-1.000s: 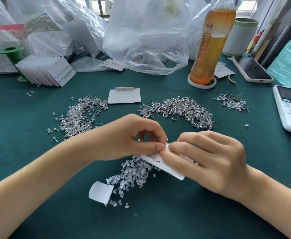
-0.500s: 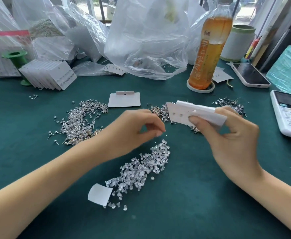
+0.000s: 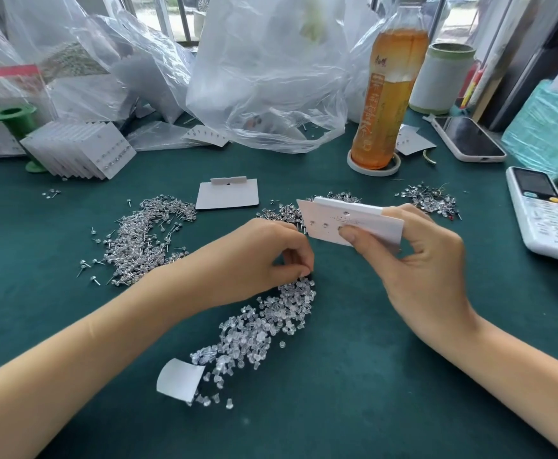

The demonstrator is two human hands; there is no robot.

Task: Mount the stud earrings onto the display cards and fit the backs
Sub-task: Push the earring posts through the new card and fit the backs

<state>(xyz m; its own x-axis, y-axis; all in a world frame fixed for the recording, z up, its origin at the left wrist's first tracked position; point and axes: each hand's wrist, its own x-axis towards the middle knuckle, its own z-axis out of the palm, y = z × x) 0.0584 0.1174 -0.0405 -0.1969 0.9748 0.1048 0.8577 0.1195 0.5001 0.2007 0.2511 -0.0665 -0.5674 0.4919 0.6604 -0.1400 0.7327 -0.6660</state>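
Note:
My right hand [image 3: 416,266] holds a white display card [image 3: 337,220] above the table, thumb pressed on its face; a few studs show on the card. My left hand [image 3: 257,260] has its fingertips curled down at the top end of the pile of clear earring backs [image 3: 261,326], pinching there; whether a back is between them I cannot tell. A heap of silver stud earrings [image 3: 145,236] lies to the left. Another stud heap [image 3: 281,212] sits partly behind the card. A blank card [image 3: 228,195] lies flat further back.
A stack of filled cards [image 3: 82,150] leans at back left by a green spool [image 3: 13,117]. Plastic bags [image 3: 264,71], an orange drink bottle [image 3: 387,94], a phone [image 3: 466,137], a remote [image 3: 542,213] and a small stud pile [image 3: 431,198] sit behind and right. A paper scrap [image 3: 178,379] lies near me.
My right hand lifted the card up and to the right, away from the left hand. My left hand dropped its fingertips onto the pile of clear backs.

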